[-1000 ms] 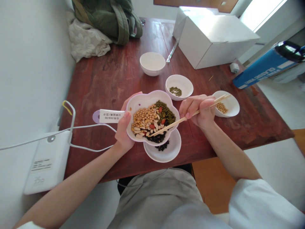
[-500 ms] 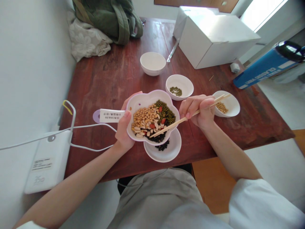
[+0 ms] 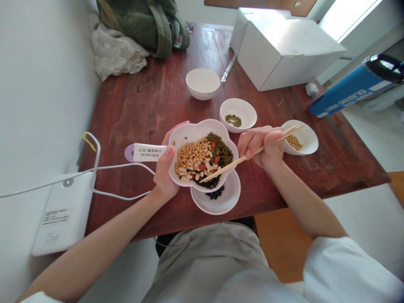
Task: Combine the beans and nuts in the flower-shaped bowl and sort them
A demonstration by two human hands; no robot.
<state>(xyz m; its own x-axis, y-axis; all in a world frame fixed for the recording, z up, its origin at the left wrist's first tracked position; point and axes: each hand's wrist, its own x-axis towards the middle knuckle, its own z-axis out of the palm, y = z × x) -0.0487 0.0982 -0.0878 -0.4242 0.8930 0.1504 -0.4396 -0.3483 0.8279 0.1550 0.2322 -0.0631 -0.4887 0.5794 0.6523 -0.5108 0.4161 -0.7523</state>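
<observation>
My left hand (image 3: 166, 168) grips the left side of a flower-shaped bowl (image 3: 181, 134) with a labelled handle. Inside lie yellow beans (image 3: 192, 154), green beans (image 3: 224, 148), black beans, peanuts and red nuts. My right hand (image 3: 261, 147) holds wooden chopsticks (image 3: 241, 159), whose tips reach the black beans and peanuts. Partly beneath the flower-shaped bowl is a white dish (image 3: 232, 198) with black beans (image 3: 216, 193). A white bowl (image 3: 249, 113) behind holds green beans (image 3: 233, 120), and another bowl (image 3: 309, 136) at the right holds yellow beans (image 3: 293, 142).
A bowl (image 3: 203, 86) without visible contents stands farther back. Behind are a white box (image 3: 284, 54), a green bag (image 3: 139, 25) and a patterned cloth (image 3: 116, 57). A blue bottle (image 3: 352, 90) is at the right; a white device (image 3: 63, 214) and cable (image 3: 120, 166) are at the left.
The flower-shaped bowl and my left hand have shifted very slightly right. The chopstick tips have moved slightly right too.
</observation>
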